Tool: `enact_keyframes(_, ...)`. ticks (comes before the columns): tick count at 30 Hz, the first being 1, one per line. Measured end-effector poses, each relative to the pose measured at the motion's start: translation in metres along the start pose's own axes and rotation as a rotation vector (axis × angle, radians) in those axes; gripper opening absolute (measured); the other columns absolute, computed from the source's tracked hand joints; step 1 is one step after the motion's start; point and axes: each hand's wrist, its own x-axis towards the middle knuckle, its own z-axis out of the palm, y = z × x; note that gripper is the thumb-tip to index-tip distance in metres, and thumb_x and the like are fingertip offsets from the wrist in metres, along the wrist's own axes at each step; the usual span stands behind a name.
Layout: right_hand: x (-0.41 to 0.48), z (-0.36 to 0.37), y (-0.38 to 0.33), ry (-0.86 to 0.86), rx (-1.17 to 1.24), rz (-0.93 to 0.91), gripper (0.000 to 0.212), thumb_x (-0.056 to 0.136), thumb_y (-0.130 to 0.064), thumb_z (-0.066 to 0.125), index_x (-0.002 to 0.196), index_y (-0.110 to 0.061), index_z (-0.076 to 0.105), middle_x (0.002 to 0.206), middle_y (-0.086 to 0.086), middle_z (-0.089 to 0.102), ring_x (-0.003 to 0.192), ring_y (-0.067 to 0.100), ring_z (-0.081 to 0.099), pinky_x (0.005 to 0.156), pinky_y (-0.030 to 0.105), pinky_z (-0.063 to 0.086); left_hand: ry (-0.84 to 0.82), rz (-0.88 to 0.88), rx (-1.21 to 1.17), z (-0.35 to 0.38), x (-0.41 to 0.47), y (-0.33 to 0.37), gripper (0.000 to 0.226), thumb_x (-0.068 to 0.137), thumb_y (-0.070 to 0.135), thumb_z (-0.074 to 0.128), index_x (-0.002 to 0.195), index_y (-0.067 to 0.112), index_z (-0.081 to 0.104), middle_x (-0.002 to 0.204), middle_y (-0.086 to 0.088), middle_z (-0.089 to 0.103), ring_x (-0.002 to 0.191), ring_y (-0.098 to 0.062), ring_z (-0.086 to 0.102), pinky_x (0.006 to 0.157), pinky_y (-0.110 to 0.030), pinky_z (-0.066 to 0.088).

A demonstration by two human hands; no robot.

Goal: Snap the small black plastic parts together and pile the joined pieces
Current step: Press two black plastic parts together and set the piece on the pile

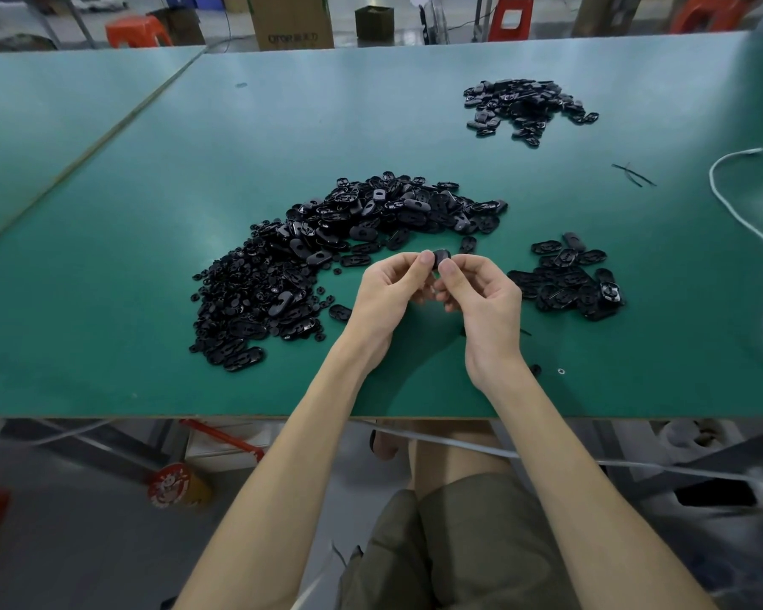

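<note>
A small black plastic part (440,256) is held above the green table (150,178), pinched between both thumbs and curled fingers. My left hand (388,292) grips it from the left and my right hand (481,292) from the right, so most of the part is hidden. A large heap of loose black parts (327,253) spreads left of and behind my hands. A smaller pile of black oval pieces (569,279) lies just right of my right hand. Another pile of black pieces (525,107) sits at the far right of the table.
A white cord (749,231) curves along the table's right side. A few black strips (633,174) lie near it. The table's front edge runs under my forearms. Cardboard boxes (291,19) and red stools (137,30) stand beyond the far edge.
</note>
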Motion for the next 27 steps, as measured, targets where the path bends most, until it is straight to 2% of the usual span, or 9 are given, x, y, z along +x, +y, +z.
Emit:
enact_keyframes(9,-0.0006,0.0005,-0.0006,-0.006,-0.013,0.003,0.004,0.097,-0.012,0.072,0.093,-0.013,0.070,0.070,-0.003,0.071,0.065,0.010,0.062,0.061,0.021,0.049,0.005,-0.002,-0.048,-0.0014,-0.0010,-0.0003,0.022,0.105,0.019,0.058,0.105,0.000,0.070,0.079,-0.004,0.065,0.072,-0.014,0.054,0.069,-0.025,0.044)
enact_keyframes(16,0.0002,0.0006,0.0011,-0.030,-0.032,-0.018,0.005,0.096,-0.009,0.073,0.093,-0.012,0.069,0.070,-0.006,0.071,0.064,0.008,0.061,0.061,0.019,0.049,0.019,-0.008,-0.039,-0.0003,0.0007,-0.0020,0.019,0.102,0.027,0.065,0.093,0.013,0.073,0.070,0.005,0.065,0.066,-0.009,0.058,0.067,-0.024,0.046)
enact_keyframes(22,0.0004,-0.0006,0.0012,-0.027,-0.026,-0.015,0.006,0.096,-0.010,0.073,0.094,-0.013,0.069,0.070,-0.005,0.071,0.063,0.009,0.060,0.061,0.020,0.049,0.013,0.008,-0.125,-0.0046,0.0013,-0.0015,0.017,0.098,0.021,0.071,0.098,0.004,0.070,0.074,0.000,0.061,0.072,-0.017,0.051,0.070,-0.027,0.043)
enact_keyframes(27,0.0005,-0.0006,0.0015,-0.028,-0.022,-0.005,0.004,0.095,-0.012,0.074,0.094,-0.013,0.070,0.072,-0.003,0.073,0.065,0.010,0.062,0.062,0.021,0.050,0.020,-0.010,-0.175,-0.0052,0.0014,-0.0027,0.015,0.097,0.021,0.072,0.100,0.006,0.073,0.076,0.001,0.064,0.073,-0.017,0.052,0.069,-0.025,0.044)
